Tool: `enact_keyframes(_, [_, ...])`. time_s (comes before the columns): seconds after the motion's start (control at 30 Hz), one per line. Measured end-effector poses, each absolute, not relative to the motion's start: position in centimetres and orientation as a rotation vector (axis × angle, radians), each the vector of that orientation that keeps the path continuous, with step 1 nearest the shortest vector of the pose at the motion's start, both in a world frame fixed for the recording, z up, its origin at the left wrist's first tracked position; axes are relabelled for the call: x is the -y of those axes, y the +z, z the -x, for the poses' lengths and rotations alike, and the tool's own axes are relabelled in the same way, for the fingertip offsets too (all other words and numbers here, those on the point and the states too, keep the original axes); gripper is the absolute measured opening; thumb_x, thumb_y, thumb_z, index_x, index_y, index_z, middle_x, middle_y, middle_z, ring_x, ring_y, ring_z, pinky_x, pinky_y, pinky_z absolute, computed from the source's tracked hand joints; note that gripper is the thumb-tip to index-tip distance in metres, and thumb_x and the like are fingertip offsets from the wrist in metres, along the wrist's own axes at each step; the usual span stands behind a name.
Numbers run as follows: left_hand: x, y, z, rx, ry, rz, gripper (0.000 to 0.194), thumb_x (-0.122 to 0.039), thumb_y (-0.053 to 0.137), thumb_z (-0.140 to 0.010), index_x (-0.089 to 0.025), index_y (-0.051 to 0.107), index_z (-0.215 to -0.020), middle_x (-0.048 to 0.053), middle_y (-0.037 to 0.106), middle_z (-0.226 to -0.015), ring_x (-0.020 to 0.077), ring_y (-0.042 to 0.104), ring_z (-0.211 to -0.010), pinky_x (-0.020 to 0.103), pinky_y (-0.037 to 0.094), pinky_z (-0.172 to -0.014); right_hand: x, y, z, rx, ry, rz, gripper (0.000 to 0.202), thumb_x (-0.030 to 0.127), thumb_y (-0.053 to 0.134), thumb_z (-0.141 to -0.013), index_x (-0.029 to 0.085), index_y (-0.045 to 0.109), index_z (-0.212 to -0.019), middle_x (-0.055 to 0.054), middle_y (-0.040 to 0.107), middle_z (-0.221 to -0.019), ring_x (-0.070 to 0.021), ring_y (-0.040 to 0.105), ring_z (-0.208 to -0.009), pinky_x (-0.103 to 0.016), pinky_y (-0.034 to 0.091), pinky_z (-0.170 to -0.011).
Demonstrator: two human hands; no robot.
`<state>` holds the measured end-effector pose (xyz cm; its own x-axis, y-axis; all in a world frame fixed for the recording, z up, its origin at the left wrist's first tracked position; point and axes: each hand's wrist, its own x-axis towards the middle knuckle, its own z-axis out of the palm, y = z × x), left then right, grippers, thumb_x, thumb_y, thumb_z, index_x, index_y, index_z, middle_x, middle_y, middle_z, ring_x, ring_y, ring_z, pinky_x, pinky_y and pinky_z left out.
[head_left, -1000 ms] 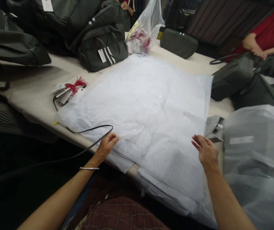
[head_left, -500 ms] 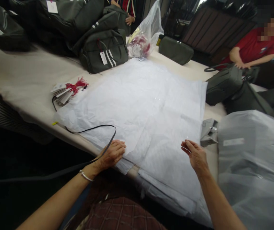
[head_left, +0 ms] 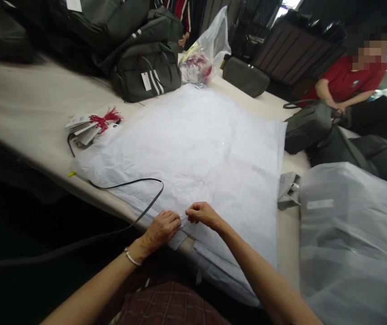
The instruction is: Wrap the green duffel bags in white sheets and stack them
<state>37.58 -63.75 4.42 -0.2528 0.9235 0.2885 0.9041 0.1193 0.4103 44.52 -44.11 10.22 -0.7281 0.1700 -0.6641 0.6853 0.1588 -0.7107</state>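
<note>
White translucent sheets lie spread over the table and hang past its front edge. My left hand rests at the sheets' near edge with its fingers curled together; what it holds, if anything, is hidden. Just to its right, my right hand is pinched above the sheets, and anything between its fingertips is too small to name. The two hands are close but apart. A dark flat strap loops over the sheets and runs down to the left, beside my left hand.
Tags with red strings lie at the left. Dark green bags stand at the back. A plastic-wrapped bundle and a small grey packet are at the right. A person in red handles a bag beyond them.
My right hand has moved left across the sheets to beside my left hand, its fingers now closed. The view has shifted slightly.
</note>
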Motion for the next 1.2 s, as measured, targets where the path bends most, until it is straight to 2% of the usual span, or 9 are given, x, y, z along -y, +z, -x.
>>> enact_keyframes(0.27, [64.5,4.6,-38.1,-2.210,0.812,-1.619,0.015,-0.026,0.050,-0.096,-0.021,0.064,-0.099,0.005,0.066,-0.108,0.0218,0.057,-0.104,0.040,0.041,-0.093,44.2,8.0,-42.2,-2.090,-1.049,-0.825,0.020,0.031,0.069,-0.073,0.017,0.065,-0.059,-0.003,0.068,-0.057,-0.0130,0.062,-0.049,-0.019,0.044,-0.046])
enact_keyframes(0.43, [63.3,5.4,-37.1,-2.247,0.744,-1.459,0.025,-0.026,0.041,-0.098,-0.019,0.062,-0.088,0.005,0.065,-0.093,0.0200,0.057,-0.091,0.035,0.044,-0.085,44.8,9.5,-41.1,-2.258,-0.687,-0.803,0.025,0.039,0.076,-0.069,0.016,0.070,-0.061,-0.012,0.073,-0.069,-0.0238,0.072,-0.076,-0.026,0.053,-0.068])
enact_keyframes(0.53, [62.4,5.8,-36.5,-2.265,0.694,-1.407,0.017,-0.019,0.045,-0.094,-0.018,0.061,-0.089,0.004,0.064,-0.091,0.0184,0.056,-0.088,0.031,0.045,-0.082,44.6,10.1,-41.6,-2.363,-0.538,-0.850,0.043,0.052,0.083,-0.061,0.015,0.074,-0.080,-0.019,0.075,-0.094,-0.0319,0.069,-0.099,-0.034,0.053,-0.080])
enact_keyframes(0.6, [62.0,6.0,-36.2,-2.260,0.654,-1.397,0.011,-0.014,0.049,-0.088,-0.019,0.059,-0.088,0.003,0.064,-0.091,0.0180,0.056,-0.088,0.030,0.044,-0.081,44.0,10.5,-42.4,-2.402,-0.528,-0.868,0.052,0.061,0.081,-0.060,0.015,0.074,-0.083,-0.019,0.074,-0.100,-0.0317,0.068,-0.101,-0.034,0.053,-0.081])
enact_keyframes(0.73, [61.7,6.2,-36.2,-2.250,0.575,-1.383,0.013,-0.013,0.054,-0.079,-0.020,0.057,-0.090,0.004,0.061,-0.094,0.0206,0.055,-0.091,0.031,0.044,-0.080,42.3,12.0,-43.6,-2.470,-0.626,-0.908,0.056,0.070,0.061,-0.078,0.015,0.073,-0.080,-0.013,0.074,-0.083,-0.0247,0.071,-0.083,-0.030,0.052,-0.073])
enact_keyframes(0.87, [61.8,6.4,-36.2,-2.227,0.542,-1.376,0.019,-0.014,0.053,-0.076,-0.020,0.056,-0.094,0.006,0.060,-0.100,0.0228,0.055,-0.096,0.035,0.045,-0.086,43.5,12.7,-42.5,-2.778,-0.687,-0.905,0.052,0.052,0.033,-0.100,0.017,0.059,-0.129,-0.014,0.063,-0.130,-0.0225,0.058,-0.121,-0.034,0.044,-0.100])
enact_keyframes(1.0, [62.6,5.7,-35.7,-2.140,0.525,-1.451,0.037,-0.013,0.058,-0.066,-0.022,0.060,-0.102,0.008,0.062,-0.113,0.0256,0.056,-0.108,0.038,0.045,-0.097,47.0,8.4,-41.5,-3.204,-0.716,-0.693,0.055,0.043,0.043,-0.099,0.017,0.041,-0.147,-0.013,0.033,-0.156,-0.0296,0.024,-0.147,-0.054,0.019,-0.120])
enact_keyframes(1.07, [62.8,4.7,-34.9,-2.019,0.555,-1.453,0.051,-0.015,0.061,-0.062,-0.028,0.060,-0.111,0.006,0.060,-0.127,0.0272,0.052,-0.118,0.042,0.041,-0.106,47.8,4.9,-41.4,-3.285,-0.734,-0.583,0.058,0.048,0.049,-0.095,0.024,0.041,-0.147,-0.010,0.034,-0.155,-0.0325,0.027,-0.145,-0.059,0.021,-0.119])
enact_keyframes(1.2, [62.9,3.1,-32.3,-1.805,0.520,-1.327,0.028,-0.028,0.061,-0.067,-0.031,0.067,-0.094,0.002,0.068,-0.112,0.0264,0.060,-0.108,0.042,0.046,-0.102,47.4,-0.8,-41.5,-3.384,-0.677,-0.479,0.072,0.050,0.060,-0.087,0.038,0.029,-0.151,-0.002,0.030,-0.156,-0.0355,0.032,-0.142,-0.061,0.030,-0.116])
